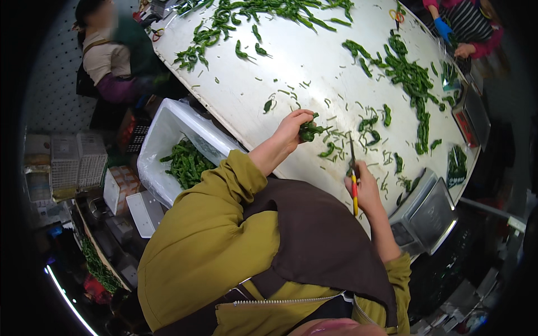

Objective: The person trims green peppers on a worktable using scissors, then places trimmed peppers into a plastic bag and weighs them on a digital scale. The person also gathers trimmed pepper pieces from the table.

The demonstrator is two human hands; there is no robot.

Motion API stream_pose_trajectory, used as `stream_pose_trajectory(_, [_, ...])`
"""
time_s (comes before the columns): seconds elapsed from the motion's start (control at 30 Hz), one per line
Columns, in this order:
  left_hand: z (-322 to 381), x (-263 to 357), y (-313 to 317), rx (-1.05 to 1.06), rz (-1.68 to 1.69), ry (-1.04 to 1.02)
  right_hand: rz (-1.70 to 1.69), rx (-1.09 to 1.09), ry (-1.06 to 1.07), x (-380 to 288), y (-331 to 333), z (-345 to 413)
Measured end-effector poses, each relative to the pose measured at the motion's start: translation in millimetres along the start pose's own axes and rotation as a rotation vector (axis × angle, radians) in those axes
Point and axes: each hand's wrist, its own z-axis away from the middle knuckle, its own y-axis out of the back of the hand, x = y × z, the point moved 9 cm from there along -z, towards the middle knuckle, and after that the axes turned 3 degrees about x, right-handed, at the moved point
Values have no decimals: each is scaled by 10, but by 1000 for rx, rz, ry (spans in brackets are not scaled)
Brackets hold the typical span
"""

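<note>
Several green peppers (310, 131) are bunched in my left hand (293, 128), their stems pointing right over the white table (311, 67). My right hand (365, 187) grips scissors (354, 185) with red and yellow handles; their narrow blades point away from me, and whether they are spread is hard to tell. Cut stems (336, 136) lie scattered on the tabletop between and beyond both hands. A few loose peppers (369, 123) rest just past the scissors' tips. A long heap of peppers (414, 84) stretches along the right side, and another pile (235, 12) covers the far edge.
A lined white foam box (153, 168) holding peppers stands left of the table edge. A weighing scale (420, 214) sits at my right, with a second scale (470, 111) farther off. Bagged peppers (457, 166) lie near the right edge. One person is at left, another at upper right.
</note>
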Motion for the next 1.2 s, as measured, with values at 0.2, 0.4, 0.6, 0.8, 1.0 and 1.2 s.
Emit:
stream_pose_trajectory(0.2, [237,-134,-210,48,-72,-47,124,11,59,-289,-37,-114])
stream_pose_trajectory(0.4, [324,-181,-405,-222,-1,72,-3,92,80,20,-7,-20])
stream_pose_trajectory(0.6, [154,-190,-342,-183,88,53,4,14,34,123,52,164])
stream_pose_trajectory(0.8, [-13,-286,-150,143,180,39,121,47,227,-298,69,123])
stream_pose_trajectory(1.0, [79,-246,-217,189,112,-60,204,86,264,-423,-7,-103])
stream_pose_trajectory(1.2, [40,-181,56,194,-171,-175,125,21,3,172,-101,-18])
